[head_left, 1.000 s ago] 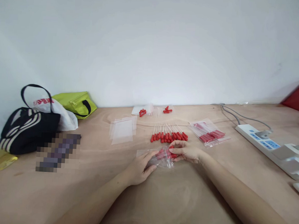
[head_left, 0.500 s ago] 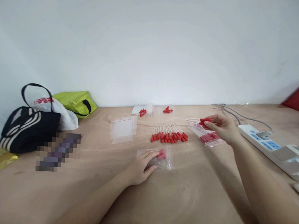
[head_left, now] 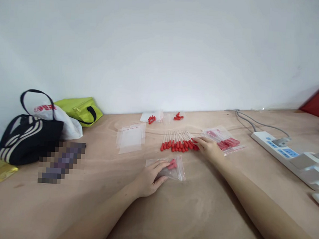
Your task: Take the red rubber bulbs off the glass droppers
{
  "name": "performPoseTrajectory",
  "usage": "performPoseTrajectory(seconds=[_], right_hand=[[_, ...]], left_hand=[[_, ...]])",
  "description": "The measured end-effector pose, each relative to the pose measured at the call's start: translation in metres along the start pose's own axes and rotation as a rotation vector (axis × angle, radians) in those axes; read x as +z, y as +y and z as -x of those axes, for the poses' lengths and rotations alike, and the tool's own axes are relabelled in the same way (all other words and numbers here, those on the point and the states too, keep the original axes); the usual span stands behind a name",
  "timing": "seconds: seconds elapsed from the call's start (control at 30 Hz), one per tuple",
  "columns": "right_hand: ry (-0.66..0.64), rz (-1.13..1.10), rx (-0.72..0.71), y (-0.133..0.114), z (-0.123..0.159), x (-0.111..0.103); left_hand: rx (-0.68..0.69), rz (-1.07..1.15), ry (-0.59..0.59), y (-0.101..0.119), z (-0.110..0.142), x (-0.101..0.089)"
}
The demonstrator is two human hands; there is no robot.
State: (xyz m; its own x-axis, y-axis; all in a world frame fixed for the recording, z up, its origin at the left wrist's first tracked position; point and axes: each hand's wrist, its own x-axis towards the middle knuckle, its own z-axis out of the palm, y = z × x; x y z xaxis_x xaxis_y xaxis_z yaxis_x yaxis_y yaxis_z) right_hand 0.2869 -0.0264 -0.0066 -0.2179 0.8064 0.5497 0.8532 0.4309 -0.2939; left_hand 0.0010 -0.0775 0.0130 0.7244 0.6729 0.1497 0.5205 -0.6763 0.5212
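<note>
My left hand (head_left: 153,178) lies flat on a clear zip bag (head_left: 180,173), fingers stretched and thumb apart. Inside that bag show small red rubber bulbs (head_left: 172,164), partly covered by my fingertips. My right hand (head_left: 207,148) reaches to the right end of a row of droppers with red bulbs and thin clear tubes (head_left: 178,146). Its fingers are closed at a red-bulbed dropper (head_left: 195,147); the thumb is mostly hidden. Just beyond this hand lie zip bags with red-bulbed droppers (head_left: 228,142).
Flat clear zip bags (head_left: 130,137) lie left of the row. Loose red bulbs (head_left: 178,117) rest on bags near the wall. A power strip (head_left: 279,146) with plugs and cable is at right. A black bag (head_left: 31,137) and a green bag (head_left: 80,109) stand at left.
My right hand has moved left from above the bagged droppers to the row, and the droppers it held are no longer in it. My left hand stays on the bag.
</note>
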Motion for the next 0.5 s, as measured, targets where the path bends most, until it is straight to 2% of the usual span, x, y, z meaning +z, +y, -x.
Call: performPoseTrajectory(seconds=[0.17, 0.33, 0.5], right_hand=[[-0.129, -0.019, 0.041, 0.003, -0.003, -0.006], [-0.223, -0.065, 0.014, 0.004, -0.005, -0.009], [-0.247, -0.069, -0.012, 0.005, -0.005, -0.013]], left_hand=[[0.006, -0.005, -0.013, 0.001, 0.000, 0.000], [0.004, 0.003, 0.001, -0.001, 0.000, 0.001], [0.004, 0.001, -0.001, -0.002, 0.000, 0.001]])
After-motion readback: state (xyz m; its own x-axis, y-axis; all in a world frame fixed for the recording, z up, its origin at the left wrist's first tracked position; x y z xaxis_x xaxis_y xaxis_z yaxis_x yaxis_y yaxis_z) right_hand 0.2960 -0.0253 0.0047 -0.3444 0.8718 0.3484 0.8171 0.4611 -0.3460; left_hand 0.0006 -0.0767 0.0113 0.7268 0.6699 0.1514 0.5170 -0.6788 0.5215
